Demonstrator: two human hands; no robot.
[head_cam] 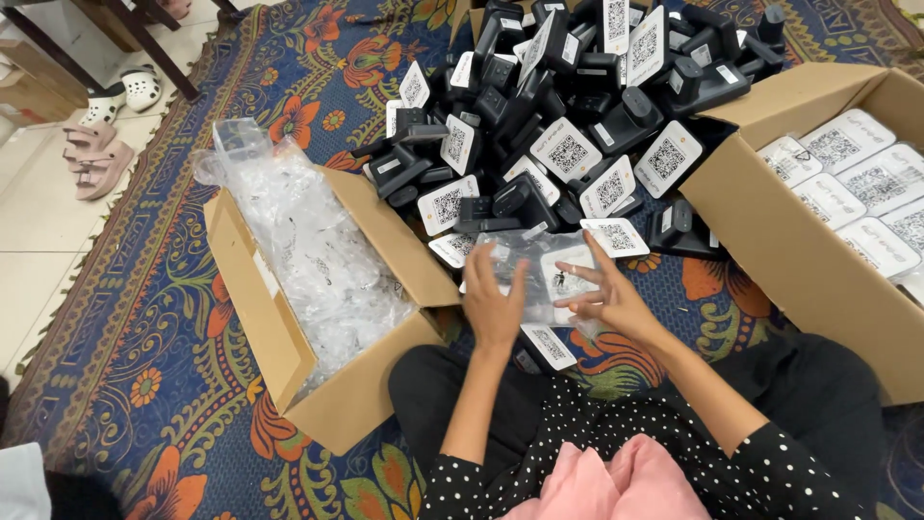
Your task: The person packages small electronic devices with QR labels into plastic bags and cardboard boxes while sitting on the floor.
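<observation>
A patterned blue rug (183, 318) with orange flowers covers the floor, and the person sits on it among boxes and a heap of small black stands with white code cards (577, 116). The left hand (496, 303) and the right hand (606, 294) meet over a clear plastic bag (534, 260) with a white card inside; the left hand's fingers curl around the bag's near edge in a light grip, while the right hand is spread open, fingertips resting on the bag's far side. Just left of the left hand stands an open cardboard box (289, 356) full of crumpled clear bags; well right of the right hand is a second cardboard box (799, 250) holding bagged cards laid flat. As a judgement, the bagging goes best if the left hand keeps the thin film taut while the right smooths it, since slack plastic creases and lets the card slide askew.
</observation>
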